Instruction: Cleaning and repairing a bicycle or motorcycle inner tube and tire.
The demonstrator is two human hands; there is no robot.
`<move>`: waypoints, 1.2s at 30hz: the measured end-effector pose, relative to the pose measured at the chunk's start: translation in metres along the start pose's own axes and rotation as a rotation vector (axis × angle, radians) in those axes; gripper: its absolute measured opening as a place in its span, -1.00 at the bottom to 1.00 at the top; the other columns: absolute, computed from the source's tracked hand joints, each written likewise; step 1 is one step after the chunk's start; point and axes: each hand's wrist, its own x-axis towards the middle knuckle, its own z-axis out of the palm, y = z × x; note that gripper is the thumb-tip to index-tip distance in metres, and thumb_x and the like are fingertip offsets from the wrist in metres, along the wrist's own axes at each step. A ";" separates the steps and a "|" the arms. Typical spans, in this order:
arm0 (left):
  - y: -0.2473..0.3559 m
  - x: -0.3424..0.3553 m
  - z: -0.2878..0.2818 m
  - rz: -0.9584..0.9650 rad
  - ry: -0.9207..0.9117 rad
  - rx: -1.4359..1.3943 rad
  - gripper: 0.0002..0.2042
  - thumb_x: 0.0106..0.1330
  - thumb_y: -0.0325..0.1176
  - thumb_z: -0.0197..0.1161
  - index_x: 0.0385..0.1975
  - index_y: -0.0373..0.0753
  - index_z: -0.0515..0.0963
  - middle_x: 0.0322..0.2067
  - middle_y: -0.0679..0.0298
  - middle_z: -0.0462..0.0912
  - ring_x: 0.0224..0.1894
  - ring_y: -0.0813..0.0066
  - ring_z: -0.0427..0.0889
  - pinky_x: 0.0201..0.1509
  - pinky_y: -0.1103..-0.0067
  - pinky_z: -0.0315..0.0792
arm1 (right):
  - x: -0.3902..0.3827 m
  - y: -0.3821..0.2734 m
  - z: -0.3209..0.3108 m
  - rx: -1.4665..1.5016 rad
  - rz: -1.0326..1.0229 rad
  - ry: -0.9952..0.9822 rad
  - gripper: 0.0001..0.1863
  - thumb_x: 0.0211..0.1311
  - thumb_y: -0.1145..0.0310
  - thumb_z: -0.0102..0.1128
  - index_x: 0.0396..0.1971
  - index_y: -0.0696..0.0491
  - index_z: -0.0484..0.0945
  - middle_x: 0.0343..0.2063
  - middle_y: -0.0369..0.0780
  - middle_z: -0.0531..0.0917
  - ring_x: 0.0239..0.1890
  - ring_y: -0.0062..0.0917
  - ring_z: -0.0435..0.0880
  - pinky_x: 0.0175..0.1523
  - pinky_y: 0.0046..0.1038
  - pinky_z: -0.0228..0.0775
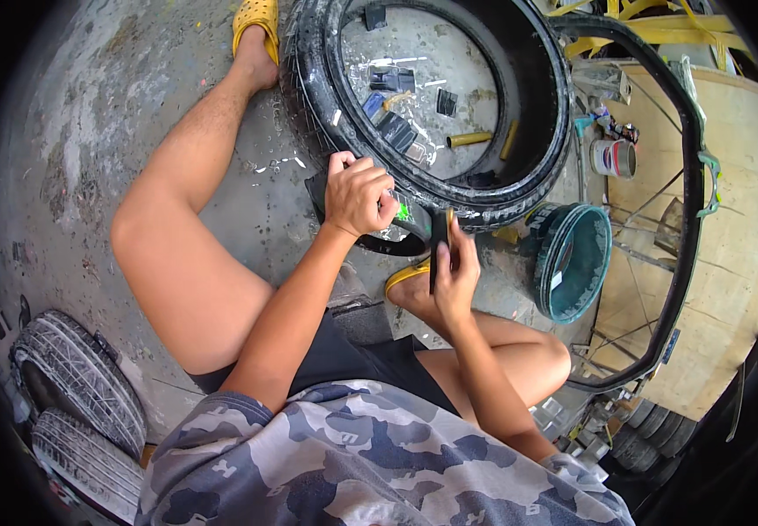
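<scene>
A large black tyre [532, 114] lies on its side in front of me. Between it and my lap is a smaller curved black rubber band [401, 230], with a bright green mark on it. My left hand [360, 195] is closed over this band, against the tyre's near edge; the fingers hide part of the grip. Just to the right, my right hand [456, 273] is closed around a narrow, dark flat piece [439, 250] held upright. A tan tip shows beside its upper end, and its exact kind is unclear.
Dark rubber scraps [396, 131] and brass-coloured tubes [469, 139] lie inside the tyre's ring. A teal bucket [576, 263], a white tin [613, 159] and a black frame [690, 219] stand right, before a plywood sheet [734, 245]. More tyres [81, 377] lie at lower left.
</scene>
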 end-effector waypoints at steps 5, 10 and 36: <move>0.001 -0.001 -0.010 -0.015 -0.038 0.054 -0.92 -0.19 -0.32 0.09 -0.73 -0.15 0.40 -0.67 0.32 0.40 -0.52 0.30 0.40 -0.17 0.35 0.19 | 0.045 -0.026 0.007 0.033 -0.072 -0.099 -0.55 0.20 0.65 0.11 0.13 0.20 0.46 -0.25 -0.01 0.57 -0.24 -0.24 0.56 -0.06 -0.38 0.40; 0.003 0.004 0.000 -0.009 0.005 -0.009 -0.92 -0.18 -0.32 0.08 -0.73 -0.15 0.41 -0.67 0.33 0.39 -0.52 0.30 0.40 -0.15 0.35 0.18 | 0.004 0.006 -0.012 0.044 0.008 -0.084 -0.54 0.18 0.68 0.09 0.13 0.21 0.47 -0.25 -0.05 0.58 -0.26 -0.28 0.57 -0.07 -0.36 0.42; -0.001 -0.002 -0.007 -0.011 -0.027 0.077 -0.93 -0.17 -0.32 0.12 -0.75 -0.11 0.41 -0.68 0.34 0.40 -0.51 0.32 0.42 -0.16 0.34 0.20 | 0.068 -0.063 0.040 -0.154 -0.214 -0.128 -0.38 0.04 0.67 0.09 0.22 0.20 0.37 -0.39 -0.02 0.41 -0.29 -0.18 0.41 -0.13 -0.26 0.34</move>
